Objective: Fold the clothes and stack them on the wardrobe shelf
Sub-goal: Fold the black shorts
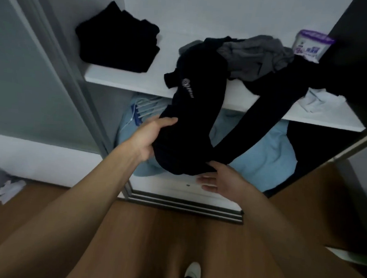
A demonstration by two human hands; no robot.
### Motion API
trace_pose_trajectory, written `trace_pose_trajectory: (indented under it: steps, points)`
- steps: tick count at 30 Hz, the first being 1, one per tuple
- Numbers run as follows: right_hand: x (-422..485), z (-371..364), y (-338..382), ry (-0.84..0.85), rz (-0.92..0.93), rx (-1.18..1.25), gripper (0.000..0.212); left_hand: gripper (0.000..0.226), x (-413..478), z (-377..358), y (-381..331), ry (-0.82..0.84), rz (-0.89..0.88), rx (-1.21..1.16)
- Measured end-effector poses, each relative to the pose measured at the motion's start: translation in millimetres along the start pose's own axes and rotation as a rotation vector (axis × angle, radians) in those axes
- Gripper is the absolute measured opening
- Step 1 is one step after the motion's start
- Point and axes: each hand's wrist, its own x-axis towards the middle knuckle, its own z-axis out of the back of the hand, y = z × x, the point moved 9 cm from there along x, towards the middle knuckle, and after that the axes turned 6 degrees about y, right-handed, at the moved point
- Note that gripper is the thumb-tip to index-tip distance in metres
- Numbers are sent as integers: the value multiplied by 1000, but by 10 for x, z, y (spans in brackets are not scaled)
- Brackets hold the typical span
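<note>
A black garment with a small grey logo [192, 109] hangs from the white wardrobe shelf [126, 79] down toward me. My left hand [150, 137] grips its lower left edge. My right hand [221, 179] holds the bottom hem with the thumb on the cloth and the fingers spread below. A long black sleeve or leg [262, 121] trails up to the shelf's right side. A folded stack of black clothes [119, 40] sits on the shelf's left. A crumpled grey garment [257, 55] lies in the unfolded pile on the right.
A purple-lidded white container [311, 44] stands at the shelf's back right, with a white cloth [316, 100] near the front edge. Light blue bedding [266, 162] and hangers [146, 109] fill the space below the shelf. Sliding door tracks [185, 205] border the wooden floor.
</note>
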Motion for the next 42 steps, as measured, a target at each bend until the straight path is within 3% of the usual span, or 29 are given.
trace_pose_trajectory:
  steps: [3,6,8,11,13,15,18,20,22,26,31,37,42]
  points:
    - [-66,-205,-218,16,-164,-597,57,13,-378,376,147,72,60,201]
    - [-144,-480,-185,14,-183,-904,47,11,-774,878,448,150,225,437]
    - [-216,-691,-16,-33,-77,-920,30,14,-1028,1208,619,164,329,531]
    - [-354,-1058,348,-109,193,-811,14,37,-1318,1514,739,182,432,631]
    - [-403,-1395,446,-64,306,-792,12,31,-1420,1563,719,206,417,705]
    - [-408,-1801,369,79,355,-861,26,17,-1470,1537,658,227,360,748]
    - [-375,-2292,4,335,309,-1087,64,35,-1546,1381,581,315,274,858]
    - [-344,-2480,-166,406,334,-1168,73,36,-1586,1288,530,346,228,873]
    - [-314,-2573,-274,423,346,-1131,70,38,-1608,1194,482,379,184,869]
    - [-343,-2535,-424,416,316,-969,29,36,-1555,1075,320,358,64,839]
    - [-428,-2287,-566,409,266,-817,32,32,-1443,846,84,345,-79,799]
    - [-546,-1963,-399,367,333,-464,34,38,-1355,638,137,357,-94,907]
    - [-645,-1625,-331,258,393,-714,23,34,-1210,549,211,322,-51,1008]
